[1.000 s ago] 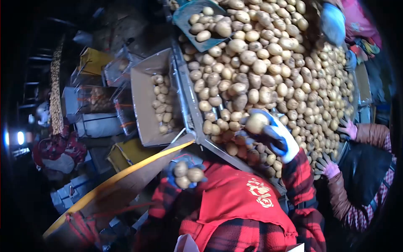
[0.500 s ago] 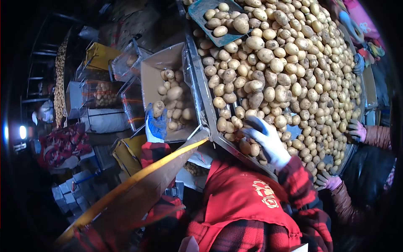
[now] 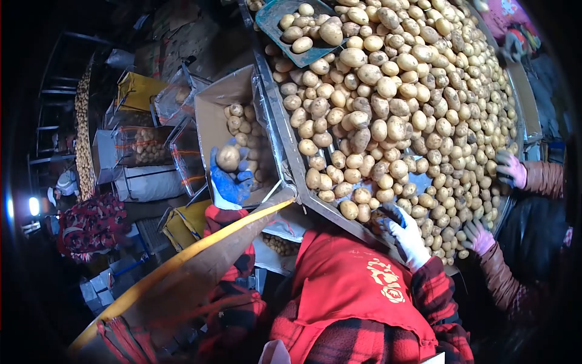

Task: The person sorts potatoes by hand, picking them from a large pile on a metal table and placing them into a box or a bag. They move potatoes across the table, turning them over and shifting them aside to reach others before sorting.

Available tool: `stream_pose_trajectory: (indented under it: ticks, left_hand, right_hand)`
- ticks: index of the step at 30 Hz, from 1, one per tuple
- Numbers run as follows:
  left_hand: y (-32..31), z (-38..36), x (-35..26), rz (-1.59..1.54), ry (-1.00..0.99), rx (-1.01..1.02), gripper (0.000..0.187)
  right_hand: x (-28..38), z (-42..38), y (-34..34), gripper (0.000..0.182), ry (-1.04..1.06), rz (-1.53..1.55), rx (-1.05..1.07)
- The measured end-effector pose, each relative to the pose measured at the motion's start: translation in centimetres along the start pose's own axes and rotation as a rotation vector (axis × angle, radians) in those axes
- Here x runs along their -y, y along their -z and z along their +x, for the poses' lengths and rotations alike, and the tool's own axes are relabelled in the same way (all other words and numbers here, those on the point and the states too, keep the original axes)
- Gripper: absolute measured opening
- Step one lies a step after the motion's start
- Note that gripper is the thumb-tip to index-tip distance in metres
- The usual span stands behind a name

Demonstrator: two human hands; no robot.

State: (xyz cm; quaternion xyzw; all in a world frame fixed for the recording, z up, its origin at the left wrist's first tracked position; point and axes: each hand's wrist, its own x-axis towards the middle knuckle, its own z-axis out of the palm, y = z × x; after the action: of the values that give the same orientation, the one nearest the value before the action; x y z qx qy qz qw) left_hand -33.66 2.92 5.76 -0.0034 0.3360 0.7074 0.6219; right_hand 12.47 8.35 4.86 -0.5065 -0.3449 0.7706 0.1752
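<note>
My left hand [image 3: 233,182], in a white glove with a blue palm, is closed around a potato [image 3: 228,158] above the cardboard box [image 3: 212,104]. More potatoes lie inside that box. My right hand [image 3: 407,235], in a similar glove, is at the near edge of the sorting table [image 3: 339,216]. Its fingers curl over a brownish potato [image 3: 379,221], partly hidden by the glove. Loose potatoes [image 3: 397,130] cover much of the table beyond it.
A teal scoop [image 3: 280,37] holding potatoes lies at the table's far left. A co-worker's gloved hands [image 3: 512,170] reach in from the right. A yellow-edged chute [image 3: 194,261] crosses at lower left. Bagged boxes [image 3: 145,142] stand further left.
My left hand has turned palm up and lifted its potato from the box. My right hand has drawn closer along the table edge, its fingers now curled. Some potatoes near it have shifted.
</note>
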Motion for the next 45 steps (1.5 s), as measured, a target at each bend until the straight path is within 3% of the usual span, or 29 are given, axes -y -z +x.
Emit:
stream_pose_trajectory:
  ticks: [2, 4, 6, 8, 9, 10, 12, 13, 14, 16, 17, 18, 20, 22, 25, 27, 28, 30, 32, 33, 37, 38, 39, 41, 42, 44, 45]
  left_hand:
    - [-0.7, -0.8, 0.4, 0.319, -0.134, -0.223, 0.049]
    - [4.5, 0.3, 0.1, 0.597, -0.329, -0.357, 0.05]
    - [4.7, 0.1, 1.0, 0.51, -0.51, -0.7, 0.041]
    - [8.0, 0.9, 2.2, 0.915, -0.847, -0.695, 0.039]
    - [9.8, 0.6, 2.1, 1.424, -0.707, -0.597, 0.038]
    - [13.6, 0.8, 2.7, 1.713, -0.486, -0.45, 0.038]
    - [14.7, -0.5, 2.7, 2.004, -0.52, -0.25, 0.037]
    - [14.2, -1.9, 3.3, 1.867, -0.529, -0.431, 0.038]
    - [13.7, -3.6, 4.0, 1.72, -0.533, -0.602, 0.039]
    - [15.3, -6.7, 4.4, 1.473, -0.228, -0.598, 0.037]
    - [10.6, -7.5, 5.4, 1.346, -0.027, -0.636, 0.035]
    - [5.0, -8.9, 6.8, 1.221, 0.175, -0.671, 0.034]
    - [3.7, -8.8, 8.7, 1.105, 0.353, -0.338, 0.04]
    - [-3.3, -8.6, 11.5, 1.109, 0.46, -0.066, 0.038]
    - [-5.8, -7.3, 16.0, 1.064, 0.545, 0.128, 0.033]
    - [-8.0, -6.1, 18.1, 1.304, 0.34, 0.264, 0.028]
    - [-8.9, -5.3, 18.9, 1.473, 0.173, 0.394, 0.026]
    - [-10.8, -3.6, 19.9, 1.529, 0.103, 0.418, 0.027]
    - [-12.4, -1.5, 20.7, 1.604, -0.196, 0.489, 0.026]
    - [-13.6, -0.7, 21.2, 1.592, -0.193, 0.406, 0.027]
    - [-18.0, 3.3, 23.0, 1.536, -0.458, 0.411, 0.031]
    - [-18.3, 4.5, 23.1, 1.727, -0.681, 0.465, 0.04]
    - [-18.4, 5.5, 23.3, 1.732, -0.696, 0.456, 0.04]
    - [-18.0, 7.7, 24.3, 2.067, -0.695, 0.37, 0.055]
    - [-17.9, 9.0, 24.9, 2.235, -0.685, 0.312, 0.063]
    - [-18.2, 11.2, 25.9, 2.566, -0.631, 0.184, 0.079]
    - [-19.4, 11.9, 26.2, 2.552, -0.81, 0.21, 0.073]
  right_hand:
    - [-0.5, -0.1, 0.3, 0.052, 0.029, -0.14, 0.016]
    - [-0.3, -0.3, 1.0, 0.054, 0.014, -0.29, 0.005]
    - [-2.0, -0.7, 1.7, 0.054, 0.017, -0.2, -0.076]
    - [-1.8, -1.3, 2.3, 0.053, 0.013, -0.218, -0.092]
    - [-1.7, -1.7, 2.5, 0.053, 0.048, -0.32, -0.113]
    - [-0.8, -2.3, 2.3, 0.053, 0.028, -0.378, -0.147]
    - [-0.6, -1.8, 3.3, 0.052, 0.216, -0.52, -0.211]
    - [0.8, -1.2, 3.5, 0.052, 0.382, -0.967, -0.359]
    - [2.0, 0.4, 3.3, 0.053, 0.493, -0.948, -0.418]
    - [3.8, 3.9, 2.1, 0.053, 0.766, -1.191, -0.547]
    - [4.6, 6.0, 1.3, 0.052, 0.729, -1.381, -0.463]
    - [1.2, 8.9, 1.7, 0.048, 0.879, -1.401, -0.58]
    - [1.3, 9.1, 2.1, 0.045, 0.901, -1.346, -0.501]
    - [0.7, 7.1, 3.2, 0.042, 0.939, -1.39, -0.451]
    - [-1.1, 4.1, 4.2, 0.041, 0.834, -1.308, -0.407]
    - [-1.0, 2.8, 5.3, 0.049, 0.756, -1.236, -0.373]
    - [-0.8, 1.9, 6.2, 0.056, 0.75, -1.254, -0.492]
    - [-0.3, 2.4, 9.0, 0.06, 0.707, -1.192, -0.754]
    - [2.8, 3.5, 11.0, 0.07, 0.665, -1.278, -0.887]
    - [4.7, 4.6, 11.6, 0.07, 0.686, -1.24, -0.887]
    - [9.3, 8.6, 10.0, 0.074, 0.652, -1.319, -0.896]
    - [9.1, 9.7, 9.7, 0.078, 0.572, -1.382, -0.858]
    - [8.5, 11.0, 9.6, 0.08, 0.518, -1.439, -0.847]
    - [8.0, 13.0, 9.1, 0.085, 0.416, -1.508, -0.811]
    - [8.4, 13.6, 9.0, 0.085, 0.428, -1.483, -0.785]
    - [6.9, 15.8, 10.1, 0.082, 0.684, -1.414, -0.82]
    - [6.8, 16.4, 10.4, 0.079, 0.777, -1.368, -0.839]
